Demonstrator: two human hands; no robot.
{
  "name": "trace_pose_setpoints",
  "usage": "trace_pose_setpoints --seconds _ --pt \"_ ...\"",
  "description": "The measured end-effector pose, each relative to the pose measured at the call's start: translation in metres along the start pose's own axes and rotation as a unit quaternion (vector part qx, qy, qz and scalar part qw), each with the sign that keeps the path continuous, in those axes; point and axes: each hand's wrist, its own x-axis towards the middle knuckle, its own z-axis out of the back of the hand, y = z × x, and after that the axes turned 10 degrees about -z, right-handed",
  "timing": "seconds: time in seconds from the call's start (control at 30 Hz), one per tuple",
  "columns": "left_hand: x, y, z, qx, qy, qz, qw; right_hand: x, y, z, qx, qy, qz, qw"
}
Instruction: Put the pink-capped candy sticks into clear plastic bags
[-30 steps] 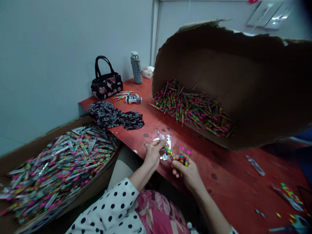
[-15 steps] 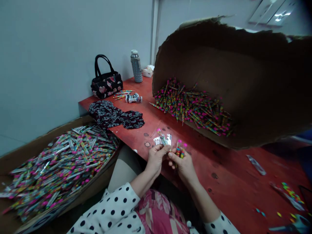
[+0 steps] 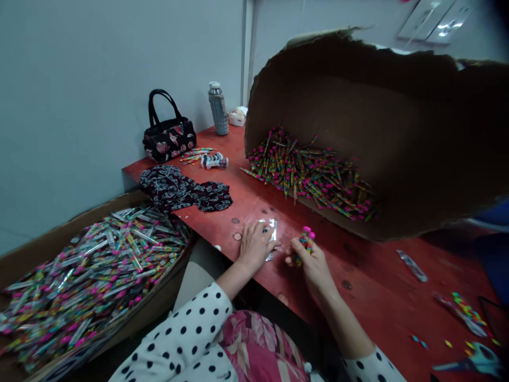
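My left hand lies palm down over small clear and silver wrappers near the table's front edge, its fingers spread. To the right, my right hand is closed round a few colourful pencils with pink tips pointing up. Behind both hands, a large cardboard box lies tipped on its side, with a heap of colourful pink-tipped pencils inside. At the lower left, another cardboard box holds many pencils in clear wrappers.
On the red table are a dark patterned cloth, a floral handbag, a flask and a tissue pack. Scissors, loose coloured pieces and a clear packet lie at the right.
My left hand no longer holds the wrapped pencil upright; it has opened and lowered onto the wrappers. My right hand has moved slightly right, away from it, still gripping its pencils.
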Motion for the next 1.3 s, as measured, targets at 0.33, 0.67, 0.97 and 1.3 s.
trace_pose_setpoints --seconds 0.33,0.67,0.97,1.3 --pt "0.002 0.011 -0.023 0.086 0.006 -0.037 0.996 0.031 0.009 0.002 -0.061 -0.005 0.011 0.998" --pt "0.000 0.003 -0.016 0.072 -0.073 -0.101 0.990 0.043 0.002 -0.009 -0.035 -0.015 -0.005 0.999" --pt "-0.002 0.004 0.001 0.107 -0.109 -0.133 0.979 0.054 0.003 -0.019 -0.069 -0.037 -0.003 0.997" --pt "-0.002 0.006 0.009 0.112 -0.089 -0.145 0.979 0.051 0.015 -0.020 -0.064 0.003 -0.022 0.998"
